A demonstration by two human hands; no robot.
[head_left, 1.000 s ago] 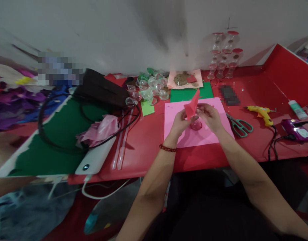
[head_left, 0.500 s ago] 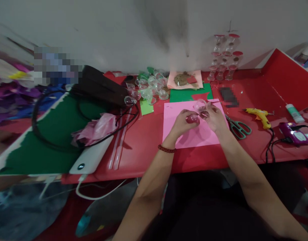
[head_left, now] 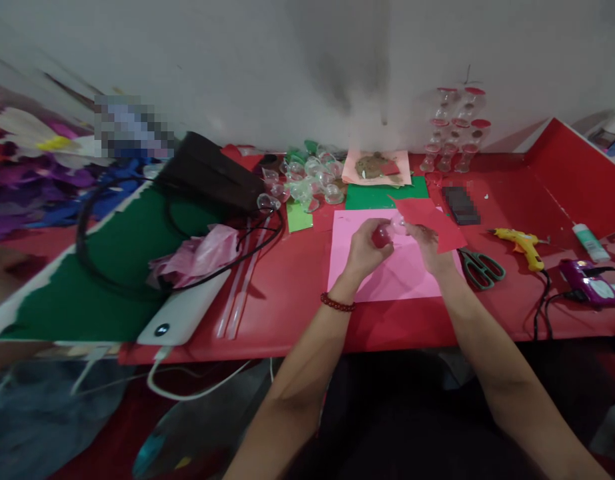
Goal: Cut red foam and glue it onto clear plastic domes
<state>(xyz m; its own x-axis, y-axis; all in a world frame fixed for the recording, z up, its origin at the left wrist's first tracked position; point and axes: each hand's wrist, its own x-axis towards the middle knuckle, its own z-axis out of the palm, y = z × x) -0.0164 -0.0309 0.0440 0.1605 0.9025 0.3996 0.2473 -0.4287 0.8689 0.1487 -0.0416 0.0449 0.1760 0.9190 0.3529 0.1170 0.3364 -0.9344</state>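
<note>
Over the pink sheet (head_left: 387, 280), my left hand (head_left: 363, 250) curls its fingers round a clear plastic piece with two rounded bulbs (head_left: 385, 234). My right hand (head_left: 431, 250) is closed on a piece of red paper (head_left: 440, 223), which spreads over the back of its fingers. Its fingertips are close to the piece's far bulb; whether they touch it I cannot tell. Right of that hand lie scissors with green handles (head_left: 481, 269). Behind the pink sheet is a green sheet (head_left: 382, 197).
Several clear plastic domes (head_left: 312, 177) are heaped at the back. Stacked hourglass shapes (head_left: 455, 130) stand by the wall. On the right are a yellow glue gun (head_left: 522, 245), a glue bottle (head_left: 590, 241) and a purple device (head_left: 590, 281). A white power bank (head_left: 187, 310) lies left, near black cable loops.
My right hand now has the red paper, which lay behind the pink sheet before. The clear piece stays in my left hand. The view has shifted slightly.
</note>
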